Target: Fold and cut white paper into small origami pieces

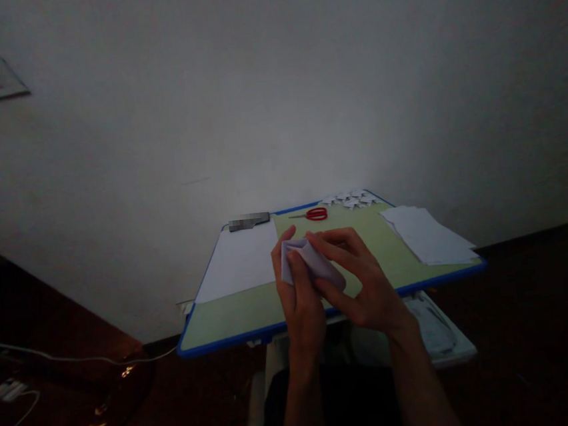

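A folded piece of white paper (322, 267) is held up above the near part of the table, between both hands. My left hand (299, 298) grips it from the left, thumb pressed on its face and fingers behind. My right hand (358, 276) pinches its right side, with the index finger at the top edge and the thumb lower down. The paper's upper left end shows an opened fold. Its back side is hidden by my fingers.
The table (234, 321) has a blue rim. White sheets lie at left (241, 260) and a paper stack (424, 234) at right. Red-handled scissors (316, 214), a dark phone-like object (260, 220) and several small folded white papers (356, 199) lie near the wall.
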Motion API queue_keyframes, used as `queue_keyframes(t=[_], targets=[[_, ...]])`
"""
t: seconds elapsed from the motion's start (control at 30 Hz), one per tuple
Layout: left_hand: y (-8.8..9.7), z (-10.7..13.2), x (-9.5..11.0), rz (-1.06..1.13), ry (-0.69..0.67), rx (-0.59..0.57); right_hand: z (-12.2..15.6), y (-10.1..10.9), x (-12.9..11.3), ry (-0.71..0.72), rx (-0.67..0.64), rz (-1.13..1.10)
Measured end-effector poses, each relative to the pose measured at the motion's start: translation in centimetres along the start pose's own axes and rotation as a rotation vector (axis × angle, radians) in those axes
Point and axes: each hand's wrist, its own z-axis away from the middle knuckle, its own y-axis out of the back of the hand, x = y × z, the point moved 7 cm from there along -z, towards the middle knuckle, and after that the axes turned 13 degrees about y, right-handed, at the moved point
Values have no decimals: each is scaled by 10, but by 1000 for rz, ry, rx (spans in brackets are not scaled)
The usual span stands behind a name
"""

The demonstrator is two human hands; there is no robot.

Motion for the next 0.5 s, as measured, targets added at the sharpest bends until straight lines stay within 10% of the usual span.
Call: queue_keyframes(t=[0.5], targets=[[-6,0,-2,47,38,-43,-4,0,2,64,105,192]])
